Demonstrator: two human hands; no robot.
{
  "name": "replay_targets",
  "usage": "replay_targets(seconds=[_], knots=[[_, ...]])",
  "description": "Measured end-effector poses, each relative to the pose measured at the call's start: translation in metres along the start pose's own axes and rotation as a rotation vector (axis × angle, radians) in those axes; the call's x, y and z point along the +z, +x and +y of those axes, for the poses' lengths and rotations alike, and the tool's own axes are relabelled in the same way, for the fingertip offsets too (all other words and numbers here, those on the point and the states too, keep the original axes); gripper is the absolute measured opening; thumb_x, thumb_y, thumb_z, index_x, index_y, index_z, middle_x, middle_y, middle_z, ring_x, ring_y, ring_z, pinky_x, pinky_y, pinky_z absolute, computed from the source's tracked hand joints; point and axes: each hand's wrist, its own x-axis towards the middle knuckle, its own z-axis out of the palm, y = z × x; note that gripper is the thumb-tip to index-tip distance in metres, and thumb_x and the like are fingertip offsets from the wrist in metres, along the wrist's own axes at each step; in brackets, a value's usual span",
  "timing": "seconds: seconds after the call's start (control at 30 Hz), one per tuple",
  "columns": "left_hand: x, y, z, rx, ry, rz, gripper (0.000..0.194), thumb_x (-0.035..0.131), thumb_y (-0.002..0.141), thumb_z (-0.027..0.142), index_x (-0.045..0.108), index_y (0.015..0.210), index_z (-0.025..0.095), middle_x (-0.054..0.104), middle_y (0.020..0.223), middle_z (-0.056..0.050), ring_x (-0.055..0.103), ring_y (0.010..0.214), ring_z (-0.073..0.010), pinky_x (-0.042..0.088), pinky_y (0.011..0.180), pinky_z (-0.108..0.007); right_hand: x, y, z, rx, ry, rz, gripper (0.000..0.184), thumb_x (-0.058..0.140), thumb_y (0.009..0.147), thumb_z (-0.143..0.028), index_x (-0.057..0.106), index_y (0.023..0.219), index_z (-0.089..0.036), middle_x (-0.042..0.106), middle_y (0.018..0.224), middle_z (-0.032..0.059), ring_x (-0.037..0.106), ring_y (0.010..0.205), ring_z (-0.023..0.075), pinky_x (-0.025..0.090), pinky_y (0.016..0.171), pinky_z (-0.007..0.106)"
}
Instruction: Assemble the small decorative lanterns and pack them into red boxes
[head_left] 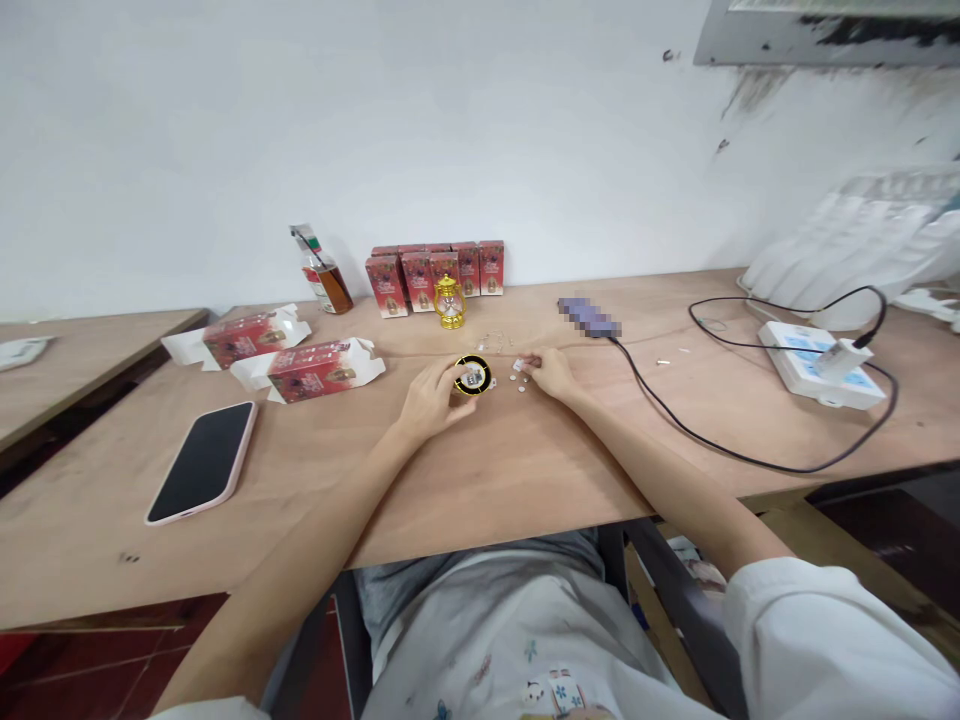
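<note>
My left hand grips a round black-and-gold lantern base, its underside facing up with small parts showing inside. To the right, my right hand pinches a small whitish piece just above the table. Small round button cells lie beside its fingertips. Behind both hands, a few tiny clear bits are scattered on the wood. A small gold lantern stands upright farther back, in front of the red boxes.
Several red printed boxes stand against the wall beside a bottle. Two opened boxes and a phone lie at left. On the right are a blurred purple device, a black cable and a white power strip.
</note>
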Motion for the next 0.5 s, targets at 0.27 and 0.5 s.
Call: replay_targets(seconds=[0.27,0.5], knots=[[0.001,0.001,0.002,-0.052,-0.065,-0.072,0.051,0.061,0.077,0.034,0.044,0.123,0.018,0.064,0.114,-0.012,0.063,0.106,-0.0254,0.052,0.087,-0.041,-0.004,-0.008,-0.025,-0.127,0.452,0.149,0.017,0.064,0.079,-0.030,0.073,0.088,-0.020,0.073,0.085,0.0033,0.065,0.078,0.0171,0.050,0.076,0.032],[0.001,0.003,0.005,0.016,-0.117,-0.112,0.056,0.058,0.078,0.032,0.040,0.129,0.016,0.062,0.121,-0.013,0.060,0.111,-0.0250,0.051,0.090,-0.040,-0.010,-0.041,-0.069,-0.313,0.544,0.112,0.013,0.067,0.079,-0.034,0.074,0.084,-0.024,0.072,0.086,0.0006,0.064,0.081,0.0159,0.050,0.077,0.032]])
